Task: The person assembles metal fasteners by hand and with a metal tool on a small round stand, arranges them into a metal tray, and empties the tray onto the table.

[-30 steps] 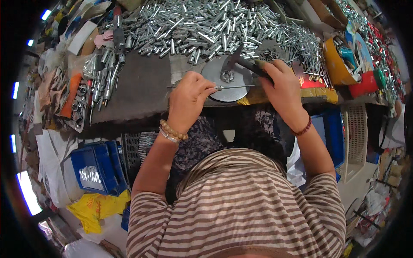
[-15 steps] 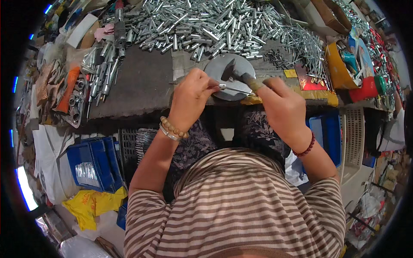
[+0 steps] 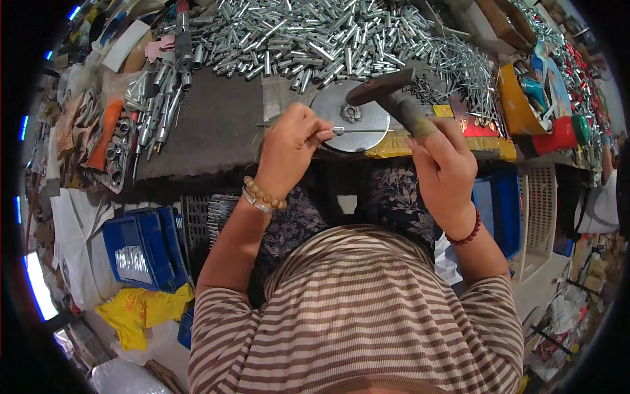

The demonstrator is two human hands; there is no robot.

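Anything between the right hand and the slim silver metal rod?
Nothing visible stands between the right hand and the rod; the dark-headed hammer it holds has its head on the rod's far side.

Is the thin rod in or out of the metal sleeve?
Apparently in: the thin rod juts straight from the metal sleeve in the left hand; depth cannot be told.

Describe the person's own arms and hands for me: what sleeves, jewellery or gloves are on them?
Short sleeves striped brown and cream, with bare forearms below. The left hand is ungloved; its wrist has a tan bead bracelet and a silvery bangle. The right hand, also ungloved, has a dark red bead bracelet at the wrist.
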